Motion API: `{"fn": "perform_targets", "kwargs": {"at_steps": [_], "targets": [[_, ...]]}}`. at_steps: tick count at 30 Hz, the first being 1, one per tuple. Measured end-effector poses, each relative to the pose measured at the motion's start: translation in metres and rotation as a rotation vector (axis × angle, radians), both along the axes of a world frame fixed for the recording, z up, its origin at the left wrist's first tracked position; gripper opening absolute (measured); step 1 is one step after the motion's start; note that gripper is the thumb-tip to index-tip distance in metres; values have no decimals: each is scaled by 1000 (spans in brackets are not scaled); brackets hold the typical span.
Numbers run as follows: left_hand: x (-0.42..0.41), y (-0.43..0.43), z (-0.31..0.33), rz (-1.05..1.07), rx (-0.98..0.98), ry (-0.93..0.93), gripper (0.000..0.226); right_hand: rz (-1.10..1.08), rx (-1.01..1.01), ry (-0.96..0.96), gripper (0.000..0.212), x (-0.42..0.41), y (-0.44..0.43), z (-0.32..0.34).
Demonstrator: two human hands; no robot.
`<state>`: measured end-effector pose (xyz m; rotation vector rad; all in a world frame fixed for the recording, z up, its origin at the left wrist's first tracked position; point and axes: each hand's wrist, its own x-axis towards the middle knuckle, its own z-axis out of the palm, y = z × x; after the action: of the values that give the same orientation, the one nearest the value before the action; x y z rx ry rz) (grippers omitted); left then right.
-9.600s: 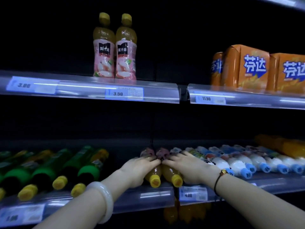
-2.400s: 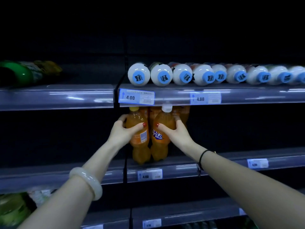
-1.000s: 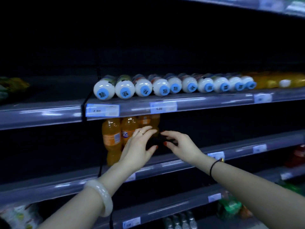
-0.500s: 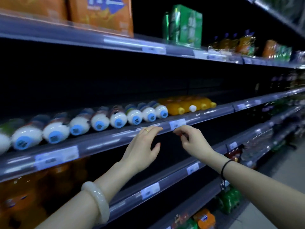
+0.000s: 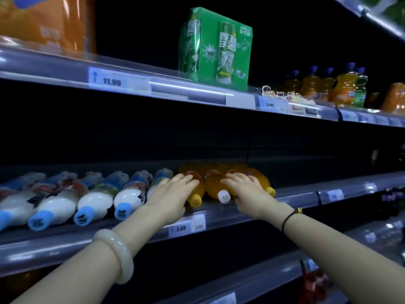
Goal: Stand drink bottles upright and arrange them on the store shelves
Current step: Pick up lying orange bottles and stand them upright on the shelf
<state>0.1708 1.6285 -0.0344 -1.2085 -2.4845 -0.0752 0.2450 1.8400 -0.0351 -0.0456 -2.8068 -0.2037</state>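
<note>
Starting nearest the camera, the left wrist carries a pale smooth stone bangle (image 5: 114,255) and the right a thin black cord bracelet (image 5: 289,217); beyond them both hands lie on the clear-fronted middle shelf (image 5: 295,197). The left hand (image 5: 173,194) rests on an orange plastic drink bottle with a yellow cap (image 5: 195,195), its fingers (image 5: 188,181) stretched and only lightly curved, gripping nothing; the right hand (image 5: 247,193) lies likewise flat and ungripping over the rightmost orange bottle (image 5: 260,179). Between them sits an orange bottle with a white cap (image 5: 213,186); whether the right fingers touch it I cannot tell. All three lie on their sides, long axes running front to back, caps toward the person, bases deep in the shelf; each hand is directly above its own bottle, so I judge the lift must swing base down and cap up. Just left, a row of white plastic bottles with blue caps (image 5: 96,198) lies the same way; above, a green carton multipack (image 5: 217,47) stands upright.
</note>
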Motion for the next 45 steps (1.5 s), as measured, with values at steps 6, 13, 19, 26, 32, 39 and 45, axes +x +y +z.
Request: {"fn": "perform_targets", "kwargs": {"at_steps": [6, 13, 19, 26, 32, 39, 45], "targets": [[-10, 25, 9, 19, -125, -63, 69, 193, 78, -64, 70, -35, 25, 1], [-10, 29, 9, 35, -103, -109, 64, 328, 27, -28, 57, -35, 48, -6], [-7, 37, 29, -84, 503, -142, 41, 482, -469, 236, 41, -36, 53, 16], [6, 56, 76, -253, 1108, -297, 21, 579, -954, 621, 19, -35, 26, 67], [-6, 69, 109, -89, 1271, -411, 33, 427, -1168, 614, 42, -46, 18, 94], [-22, 66, 90, 13, 1107, -572, 96, 399, -1261, 361, 81, -48, 17, 88], [-29, 58, 57, 0, 1125, -592, 90, 391, -1298, 348, 35, -48, 17, 55]]}}
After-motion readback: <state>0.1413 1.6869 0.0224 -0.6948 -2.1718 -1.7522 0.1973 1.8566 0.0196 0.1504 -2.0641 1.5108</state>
